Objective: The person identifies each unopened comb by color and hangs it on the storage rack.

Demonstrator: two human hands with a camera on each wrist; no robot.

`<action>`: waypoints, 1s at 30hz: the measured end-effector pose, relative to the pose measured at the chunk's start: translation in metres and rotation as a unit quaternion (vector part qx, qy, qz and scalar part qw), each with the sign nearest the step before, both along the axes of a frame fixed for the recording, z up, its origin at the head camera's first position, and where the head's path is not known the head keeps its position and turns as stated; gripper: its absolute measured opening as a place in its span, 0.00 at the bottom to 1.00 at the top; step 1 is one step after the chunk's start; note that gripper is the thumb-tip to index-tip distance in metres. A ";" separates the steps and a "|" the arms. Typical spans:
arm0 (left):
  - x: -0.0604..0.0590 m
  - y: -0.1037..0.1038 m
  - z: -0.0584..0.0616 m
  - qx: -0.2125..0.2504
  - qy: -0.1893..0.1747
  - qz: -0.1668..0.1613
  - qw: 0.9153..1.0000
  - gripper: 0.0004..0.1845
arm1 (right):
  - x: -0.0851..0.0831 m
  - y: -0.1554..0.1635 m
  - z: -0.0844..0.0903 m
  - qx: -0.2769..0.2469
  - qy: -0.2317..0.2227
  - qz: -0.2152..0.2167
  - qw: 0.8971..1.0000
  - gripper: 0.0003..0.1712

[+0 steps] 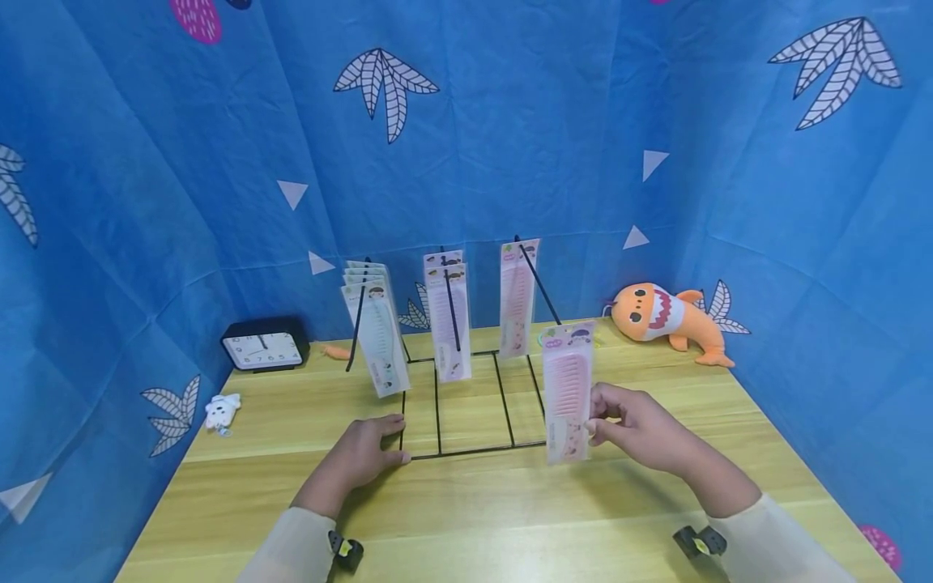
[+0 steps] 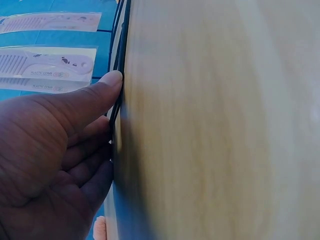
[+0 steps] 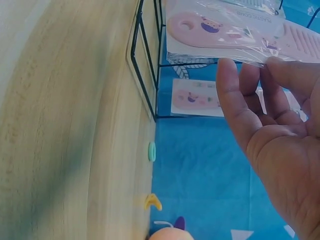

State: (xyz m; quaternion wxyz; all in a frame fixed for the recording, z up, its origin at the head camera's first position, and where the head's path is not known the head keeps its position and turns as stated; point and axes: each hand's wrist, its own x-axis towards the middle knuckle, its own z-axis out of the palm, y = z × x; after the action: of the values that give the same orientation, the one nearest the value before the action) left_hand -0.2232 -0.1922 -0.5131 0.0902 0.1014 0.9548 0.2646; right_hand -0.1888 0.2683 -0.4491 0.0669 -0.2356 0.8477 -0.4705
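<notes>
The pink comb pack (image 1: 566, 393) is standing up just right of the black wire rack (image 1: 472, 405), above the wooden table (image 1: 510, 502). The right hand (image 1: 637, 427) is pinching its right edge with thumb and fingers. The left hand (image 1: 362, 455) is lying flat, pressing on the rack's front left corner.

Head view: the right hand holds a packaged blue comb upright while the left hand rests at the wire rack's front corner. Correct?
Not quite. The packaged comb in the right hand is pink, as the head view shows. The left hand does rest at the wire rack front corner.
</notes>
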 end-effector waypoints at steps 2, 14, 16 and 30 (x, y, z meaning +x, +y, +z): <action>0.000 0.000 0.000 0.001 0.001 0.000 1.000 0.32 | 0.000 0.000 0.000 0.001 0.000 0.002 1.000 0.07; 0.001 0.000 0.000 0.000 0.001 0.002 1.000 0.32 | -0.005 -0.007 -0.001 -0.015 -0.017 0.009 1.000 0.02; 0.001 -0.001 0.000 0.000 0.001 0.002 1.000 0.32 | -0.005 -0.010 -0.001 -0.024 -0.021 0.012 0.999 0.05; 0.001 -0.002 -0.001 0.010 0.000 -0.001 1.000 0.32 | -0.030 -0.033 -0.005 -0.101 -0.052 -0.025 0.993 0.13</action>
State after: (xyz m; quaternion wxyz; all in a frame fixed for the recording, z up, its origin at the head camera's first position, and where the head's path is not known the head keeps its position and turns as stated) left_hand -0.2221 -0.1937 -0.5145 0.0889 0.1029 0.9519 0.2745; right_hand -0.2191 0.2351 -0.4538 0.0752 -0.1949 0.7970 -0.5667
